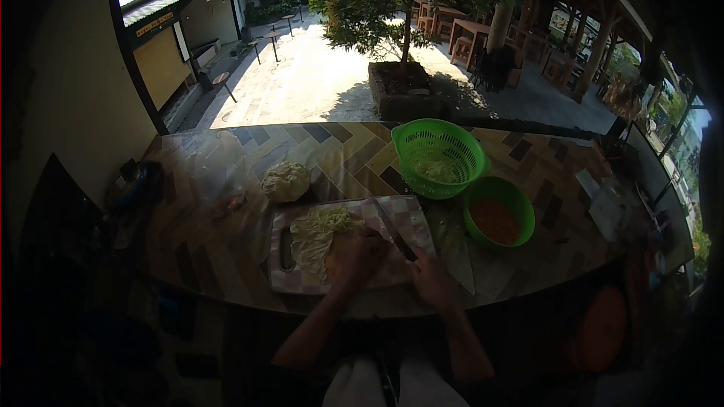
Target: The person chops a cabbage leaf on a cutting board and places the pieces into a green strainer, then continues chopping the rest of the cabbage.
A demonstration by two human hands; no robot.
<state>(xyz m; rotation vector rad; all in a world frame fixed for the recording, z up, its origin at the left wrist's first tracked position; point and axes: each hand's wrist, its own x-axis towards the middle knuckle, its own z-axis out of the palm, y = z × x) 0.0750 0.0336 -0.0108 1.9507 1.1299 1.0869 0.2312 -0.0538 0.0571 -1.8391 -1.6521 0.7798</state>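
Observation:
My right hand (433, 280) is wrapped round the dark handle of a knife (389, 224), its blade slanting up and left over the cutting board (416, 215). On the board, my left hand (365, 254) is closed, fingers curled near the blade. Shadow hides whatever they may hold. Left of that hand lie pale cabbage leaves (310, 246), with thin shredded cabbage (332, 218) at their upper edge. Just behind the board sits a rounded head of cabbage (286, 182).
A green colander (403, 139) with pale shreds stands behind the board's right side. Beside it, a green bowl (527, 209) holds something orange. Clear plastic (219, 162) lies at the back left of the patterned table (204, 256); papers (609, 209) lie at the right.

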